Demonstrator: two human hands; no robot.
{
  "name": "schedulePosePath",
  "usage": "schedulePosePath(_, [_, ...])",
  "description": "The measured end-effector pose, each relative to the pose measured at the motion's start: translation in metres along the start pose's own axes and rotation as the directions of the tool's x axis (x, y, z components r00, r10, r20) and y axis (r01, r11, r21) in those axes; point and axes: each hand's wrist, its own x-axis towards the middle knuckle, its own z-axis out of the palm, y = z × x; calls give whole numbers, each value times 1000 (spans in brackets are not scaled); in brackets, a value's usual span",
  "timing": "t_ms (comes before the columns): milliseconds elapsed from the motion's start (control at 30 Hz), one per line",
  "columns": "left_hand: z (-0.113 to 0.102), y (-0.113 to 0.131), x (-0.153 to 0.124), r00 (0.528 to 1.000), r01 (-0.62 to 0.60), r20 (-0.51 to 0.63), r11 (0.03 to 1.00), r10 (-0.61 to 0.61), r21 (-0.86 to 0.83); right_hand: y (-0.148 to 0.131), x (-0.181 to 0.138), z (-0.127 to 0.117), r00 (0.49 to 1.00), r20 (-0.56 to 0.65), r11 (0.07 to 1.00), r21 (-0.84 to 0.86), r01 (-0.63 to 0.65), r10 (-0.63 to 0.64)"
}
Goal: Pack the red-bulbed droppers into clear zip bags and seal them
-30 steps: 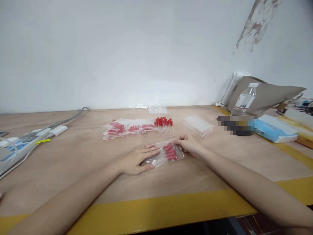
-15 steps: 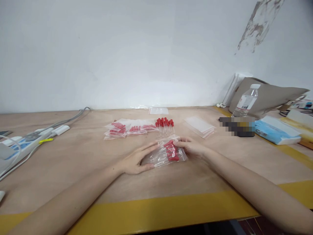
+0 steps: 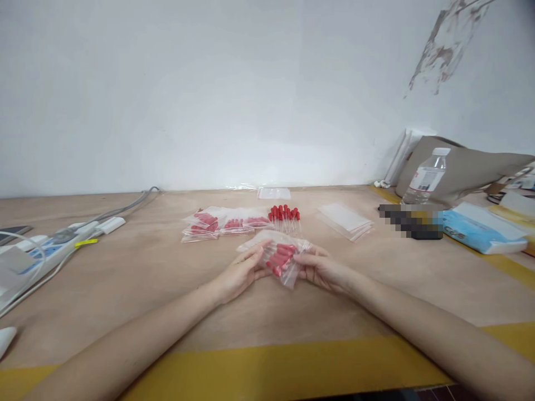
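Observation:
Between my hands is a clear plastic bag (image 3: 281, 259) with several red-topped droppers inside, tilted, their red bulbs toward the right. My left hand (image 3: 242, 273) is closed on the bag's left side, thumb on top. My right hand (image 3: 324, 268) pinches its right edge. Just behind lies a group of loose droppers (image 3: 285, 214) with red bulbs and clear stems. Left of these, several filled bags (image 3: 234, 221) overlap one another. A stack of flat clear bags (image 3: 346, 219) with red seal lines lies to the right.
A power strip (image 3: 45, 253) with cables lies at the left. At the right are a water bottle (image 3: 426, 177), a blue tissue pack (image 3: 482, 227), a dark pixelated object (image 3: 412, 223) and a grey-brown bag (image 3: 463, 161). Another flat bag (image 3: 273, 193) lies by the wall.
The bag has been lifted and tilted, its red bulbs swinging lower and leftward. My left hand has gone from spread beside the bag to gripping it. The view shifted slightly.

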Motion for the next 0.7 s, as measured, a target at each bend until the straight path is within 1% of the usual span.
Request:
schedulePosePath(67, [1, 1, 1, 993, -21, -114, 999, 17, -37, -3, -3, 2, 995, 83, 981, -191, -37, 54])
schedulePosePath(100, [-1, 4, 2, 980, -48, -192, 999, 43, -20, -7, -3, -1, 995, 83, 942, -335, -26, 57])
schedulePosePath(133, [-6, 8, 4, 962, -69, -264, 998, 70, 14, -13, -2, -7, 999, 45, 865, -502, 5, 20])
schedulePosePath(167, [-12, 14, 6, 944, -74, -319, 996, 88, 56, -20, -1, -16, 998, -15, 737, -675, 37, -63])
schedulePosePath(200, [-19, 21, 9, 926, -72, -362, 992, 104, 102, -28, 1, -29, 976, -82, 559, -828, 46, -202])
schedulePosePath(233, [-28, 30, 13, 924, -43, -371, 989, 94, 144, -36, 4, -43, 930, -119, 353, -935, 13, -349])
schedulePosePath(267, [-37, 39, 18, 922, -14, -377, 983, 84, 183, -43, 6, -58, 870, -139, 152, -986, -75, -472])
schedulePosePath(300, [-47, 49, 23, 915, -26, -386, 970, 120, 241, -49, 8, -74, 812, -165, -6, -979, -203, -559])
schedulePosePath(333, [-56, 59, 29, 903, -49, -391, 946, 178, 320, -54, 9, -89, 762, -203, -109, -935, -338, -615])
schedulePosePath(367, [-65, 67, 36, 899, -30, -386, 908, 207, 417, -57, 10, -103, 723, -253, -174, -871, -459, -643])
schedulePosePath(400, [-73, 75, 43, 902, 11, -373, 854, 215, 520, -59, 10, -115, 710, -298, -218, -814, -538, -638])
schedulePosePath(433, [-80, 81, 51, 913, 56, -351, 787, 209, 615, -59, 10, -125, 699, -353, -236, -766, -597, -622])
schedulePosePath(500, [-91, 89, 65, 927, 96, -325, 721, 186, 686, -58, 8, -138, 686, -459, -226, -714, -663, -564])
schedulePosePath(567, [-99, 91, 76, 930, 115, -315, 662, 191, 740, -57, 7, -143, 686, -529, -199, -701, -685, -499])
schedulePosePath(600, [-102, 90, 81, 927, 124, -315, 625, 205, 771, -56, 7, -144, 693, -544, -197, -702, -685, -472])
schedulePosePath(700, [-109, 87, 91, 909, 156, -320, 496, 267, 854, -54, 8, -143, 713, -536, -249, -692, -678, -452])
